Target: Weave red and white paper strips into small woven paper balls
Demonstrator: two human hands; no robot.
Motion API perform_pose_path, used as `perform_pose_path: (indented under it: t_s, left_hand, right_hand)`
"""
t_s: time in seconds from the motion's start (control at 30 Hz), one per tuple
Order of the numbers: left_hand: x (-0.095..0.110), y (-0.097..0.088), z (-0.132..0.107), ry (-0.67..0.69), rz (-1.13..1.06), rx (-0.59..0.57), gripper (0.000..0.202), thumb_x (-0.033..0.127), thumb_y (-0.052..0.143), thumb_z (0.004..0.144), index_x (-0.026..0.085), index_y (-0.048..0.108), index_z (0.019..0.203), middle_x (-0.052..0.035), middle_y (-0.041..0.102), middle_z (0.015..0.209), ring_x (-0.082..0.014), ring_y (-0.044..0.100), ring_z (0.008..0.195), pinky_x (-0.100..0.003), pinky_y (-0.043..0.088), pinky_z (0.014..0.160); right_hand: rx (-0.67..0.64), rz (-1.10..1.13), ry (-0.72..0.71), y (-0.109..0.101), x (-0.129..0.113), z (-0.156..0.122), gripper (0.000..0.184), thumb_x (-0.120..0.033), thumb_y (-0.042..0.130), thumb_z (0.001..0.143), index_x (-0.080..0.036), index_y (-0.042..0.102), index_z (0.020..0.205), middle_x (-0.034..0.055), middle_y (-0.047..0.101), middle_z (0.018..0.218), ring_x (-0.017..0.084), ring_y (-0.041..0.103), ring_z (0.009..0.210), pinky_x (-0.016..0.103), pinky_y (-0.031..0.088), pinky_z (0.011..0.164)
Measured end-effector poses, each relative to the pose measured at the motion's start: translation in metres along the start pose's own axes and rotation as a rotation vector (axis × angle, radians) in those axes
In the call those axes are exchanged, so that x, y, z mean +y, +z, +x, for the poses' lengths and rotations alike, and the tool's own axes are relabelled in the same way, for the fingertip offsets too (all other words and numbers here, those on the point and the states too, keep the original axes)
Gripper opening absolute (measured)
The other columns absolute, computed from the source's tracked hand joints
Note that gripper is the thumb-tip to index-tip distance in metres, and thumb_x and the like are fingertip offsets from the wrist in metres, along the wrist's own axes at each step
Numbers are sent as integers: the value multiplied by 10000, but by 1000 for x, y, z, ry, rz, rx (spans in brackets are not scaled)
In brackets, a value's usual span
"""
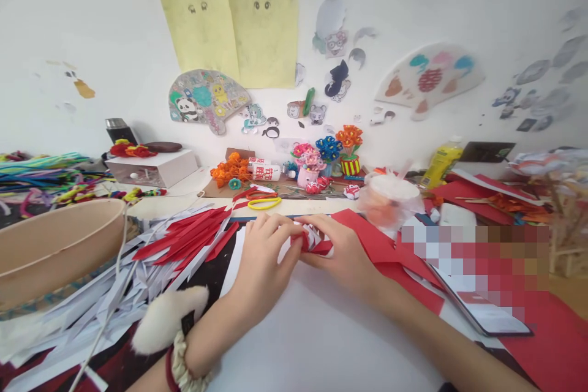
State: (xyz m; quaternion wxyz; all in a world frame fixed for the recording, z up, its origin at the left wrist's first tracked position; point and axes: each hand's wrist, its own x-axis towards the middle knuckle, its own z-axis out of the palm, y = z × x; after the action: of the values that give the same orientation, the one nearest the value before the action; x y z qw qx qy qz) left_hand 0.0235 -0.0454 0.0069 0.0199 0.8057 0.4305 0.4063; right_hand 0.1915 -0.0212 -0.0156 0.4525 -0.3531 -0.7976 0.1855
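Between my two hands is a small folded piece of red and white paper (313,237), partly covered by my fingers. My left hand (271,251) pinches its left side with thumb and fingers. On the other side, my right hand (337,245) is curled round the paper's right edge. Both hands are above the far part of a large white sheet (316,331). To the left lie a pile of folded red paper strips (188,239) and many white paper strips (105,300). Red paper sheets (367,233) lie just right of my right hand.
A beige oval basin (59,245) stands at the left, with a white cable (120,251) running past it. Yellow-handled scissors (264,202) lie beyond my hands. A plastic cup (390,196) and a tablet-like device (496,318) are on the right. Small craft flowers (310,159) line the back.
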Motion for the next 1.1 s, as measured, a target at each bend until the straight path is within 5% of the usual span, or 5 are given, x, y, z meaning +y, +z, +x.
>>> perform_pose_path:
  t_s: [0.13, 0.27, 0.47, 0.83, 1.1]
  left_hand:
    - [1, 5, -4, 53, 82, 97, 80, 161, 542, 890, 203, 566, 827, 4, 642, 801, -165, 526, 759, -303, 363, 697]
    - [-10, 5, -6, 273, 271, 132, 79, 131, 544, 893, 193, 576, 855, -10, 684, 826, -171, 547, 758, -310, 362, 681]
    - [-24, 6, -11, 464, 444, 63, 137, 110, 511, 904, 170, 582, 803, -19, 661, 740, -137, 536, 646, -285, 355, 596]
    - [-25, 5, -15, 464, 384, 20, 240, 119, 488, 905, 165, 533, 674, 11, 592, 597, -106, 491, 524, -255, 332, 511]
    - [-20, 7, -16, 527, 575, -73, 223, 65, 424, 908, 169, 520, 736, 2, 559, 637, -134, 469, 546, -302, 255, 497]
  right_hand:
    - [184, -249, -201, 0, 0, -4, 345, -329, 672, 838, -225, 554, 1145, 107, 606, 1166, 259, 568, 1098, 401, 475, 896]
    - [324, -501, -364, -3, 3, -7, 76, -245, 656, 857, -205, 624, 913, 77, 630, 885, 222, 596, 837, 346, 445, 723]
    - [190, -535, -513, -2, 6, -7, 45, -171, 584, 890, -175, 624, 912, 65, 678, 796, 191, 600, 729, 311, 409, 644]
    - [150, -455, -508, 6, 9, -9, 141, -112, 535, 918, -130, 638, 824, 62, 659, 717, 168, 568, 688, 290, 376, 595]
    - [63, -692, -590, 10, 17, -11, 357, -71, 483, 911, -149, 557, 571, 22, 506, 557, 150, 388, 572, 307, 256, 531]
